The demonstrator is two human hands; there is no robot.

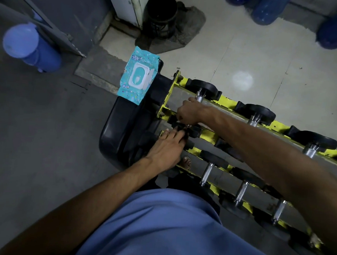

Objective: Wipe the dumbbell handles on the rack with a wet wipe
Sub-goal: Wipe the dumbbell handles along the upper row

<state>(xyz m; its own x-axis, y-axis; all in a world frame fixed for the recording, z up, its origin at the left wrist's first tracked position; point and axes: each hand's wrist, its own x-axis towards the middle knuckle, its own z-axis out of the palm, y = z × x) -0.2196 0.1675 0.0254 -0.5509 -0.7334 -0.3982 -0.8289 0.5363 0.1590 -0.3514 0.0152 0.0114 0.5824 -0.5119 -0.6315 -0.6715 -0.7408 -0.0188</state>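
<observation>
Dumbbell handles (207,174): knurled steel bars between black end weights, lying across the yellow rack (280,127), which runs from the middle of the scene toward the near right in stepped tiers.

Handle in work: that of the small dumbbell (191,129) at the left end of the middle tier, mostly hidden under the hands.

Right hand (188,112): reaches in from the right, knuckles up, fingers curled down over the bar. Underside hidden, so I cannot tell what it holds or whether a wipe is in it.

Left hand (166,147): fingers nearly straight, tips resting on the near black end of the same dumbbell, holding nothing.

Handling, judged: steel is stiff, heavy for its size and not fragile. Knurling gives good purchase dry but may turn slick under a wet film. Round ends could roll on the rails, so steady one black end and wrap the limp wipe round the bar between the weights.

Surroundings: wet-wipe pack (138,76), lid closed, lies on a black housing (120,128) just left of the rack. Blue bottle (30,46) far left, black bin (160,14) beyond.
</observation>
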